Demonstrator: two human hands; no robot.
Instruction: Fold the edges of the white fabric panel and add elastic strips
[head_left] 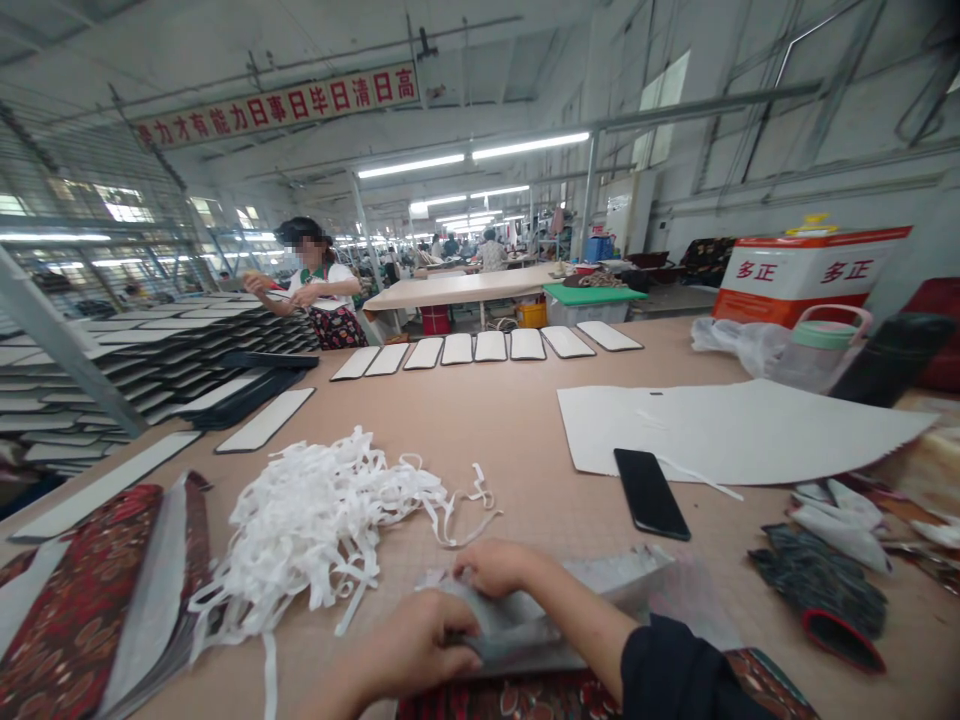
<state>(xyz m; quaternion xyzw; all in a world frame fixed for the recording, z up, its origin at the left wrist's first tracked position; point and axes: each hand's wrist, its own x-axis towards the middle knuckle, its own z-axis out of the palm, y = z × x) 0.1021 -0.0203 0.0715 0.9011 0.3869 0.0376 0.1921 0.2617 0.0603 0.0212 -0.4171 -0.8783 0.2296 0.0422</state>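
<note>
In the head view my left hand [427,645] is closed at the near left end of a grey, slightly shiny sheet of material [529,625], its thumb and fingers pinching the edge. Reaching across from the right, my right hand [495,567] has its fingers curled on the far left edge of the same sheet. Red-and-brown patterned fabric [517,698] lies beneath it, partly hidden by my arms. A tangled heap of white strips [311,530] lies just left of my hands, with a few loose ends near my right hand.
Several white, dark-edged panels [491,346] line the table's far side. Folded patterned fabric [79,610] lies at left. To the right are a black phone [651,492], a large white sheet [720,425] and a dark glove [821,580]. A co-worker [319,280] stands beyond the table.
</note>
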